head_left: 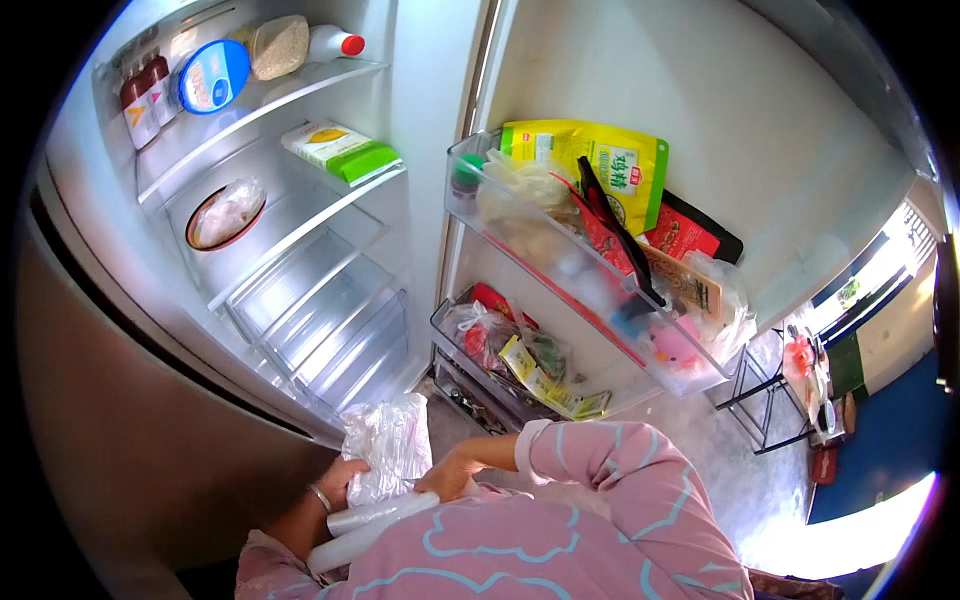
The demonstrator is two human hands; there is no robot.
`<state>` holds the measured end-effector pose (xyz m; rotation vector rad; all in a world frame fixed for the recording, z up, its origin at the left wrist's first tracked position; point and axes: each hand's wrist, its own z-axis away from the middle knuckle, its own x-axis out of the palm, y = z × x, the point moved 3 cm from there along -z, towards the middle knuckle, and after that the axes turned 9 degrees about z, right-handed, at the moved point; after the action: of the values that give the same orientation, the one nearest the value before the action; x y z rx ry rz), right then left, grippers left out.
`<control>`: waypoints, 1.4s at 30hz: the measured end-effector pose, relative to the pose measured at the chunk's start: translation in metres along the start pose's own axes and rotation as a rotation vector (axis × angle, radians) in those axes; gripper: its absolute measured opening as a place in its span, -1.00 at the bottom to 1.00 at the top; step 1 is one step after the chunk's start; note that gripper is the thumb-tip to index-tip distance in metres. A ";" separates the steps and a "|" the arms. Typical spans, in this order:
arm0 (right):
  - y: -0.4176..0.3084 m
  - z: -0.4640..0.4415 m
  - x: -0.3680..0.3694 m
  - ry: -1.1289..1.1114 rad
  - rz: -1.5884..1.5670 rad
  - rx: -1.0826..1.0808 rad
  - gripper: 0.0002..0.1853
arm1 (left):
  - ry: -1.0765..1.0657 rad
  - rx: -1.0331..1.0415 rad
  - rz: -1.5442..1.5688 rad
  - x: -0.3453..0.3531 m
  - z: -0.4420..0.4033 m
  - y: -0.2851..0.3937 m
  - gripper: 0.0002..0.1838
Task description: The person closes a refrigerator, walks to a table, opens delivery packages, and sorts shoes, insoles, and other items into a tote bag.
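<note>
A crinkled clear plastic bag [388, 448] is in front of my body, by the open fridge. My left hand [345, 478], with a bracelet at the wrist, grips its left edge, thumb on top. My right hand [448, 474] is closed at the bag's lower right edge, its fingertips partly hidden. White rolls [375, 525], which look like plastic film or bags, lie against my shirt below both hands. What the bag contains, if anything, I cannot make out.
The fridge shelf [275, 105] bears bottles, a blue-lidded tub [213, 77] and a bag of grain [279, 47]. Below are a green-and-white carton [340, 150] and a bowl [226, 213]. The open door's bins [600, 270] hold packets and bags. A rack [765, 400] stands at right.
</note>
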<state>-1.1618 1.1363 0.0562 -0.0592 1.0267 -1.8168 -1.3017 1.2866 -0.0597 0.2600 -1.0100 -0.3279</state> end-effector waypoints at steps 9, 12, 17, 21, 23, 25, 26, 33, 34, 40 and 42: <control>-0.013 0.086 -0.013 0.128 -0.386 -0.100 -0.08 | 0.140 -0.023 0.126 -0.022 0.026 0.004 -0.46; -0.032 0.133 -0.027 0.412 -0.223 -0.077 0.03 | 0.167 -0.036 0.111 -0.032 0.018 -0.011 -0.47; -0.099 0.239 -0.075 0.864 0.139 -0.067 0.07 | 0.123 0.020 -0.116 -0.042 0.000 -0.023 -0.39; -0.176 0.345 -0.103 1.289 0.780 0.285 0.07 | 0.153 0.019 -0.161 -0.054 -0.024 -0.026 -0.38; -0.192 0.373 -0.114 1.477 0.944 0.619 0.02 | 0.155 0.021 -0.134 -0.060 -0.026 -0.029 -0.39; -0.192 0.387 -0.123 1.540 1.038 0.959 0.01 | 0.148 0.028 -0.097 -0.053 -0.024 -0.029 -0.40; -0.182 0.393 -0.126 1.553 1.144 1.073 0.00 | 0.145 0.032 -0.079 -0.056 -0.027 -0.030 -0.40; -0.132 0.405 -0.128 1.403 1.299 1.382 0.03 | 0.309 -0.015 -0.173 -0.012 0.009 -0.024 -0.41; -0.118 0.406 -0.126 1.388 1.351 1.407 0.03 | 0.257 0.029 -0.085 -0.025 0.007 -0.033 -0.49; -0.122 0.412 -0.112 1.369 1.093 1.184 -0.08 | 0.239 0.131 -0.274 -0.025 -0.021 -0.029 -0.49; -0.117 0.413 -0.113 1.375 1.091 1.126 -0.10 | 0.208 0.148 -0.289 -0.019 -0.029 -0.024 -0.49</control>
<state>-1.0006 0.9855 0.4408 2.1695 0.4137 -0.9376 -1.2901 1.2734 -0.0983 0.5659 -0.7915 -0.4780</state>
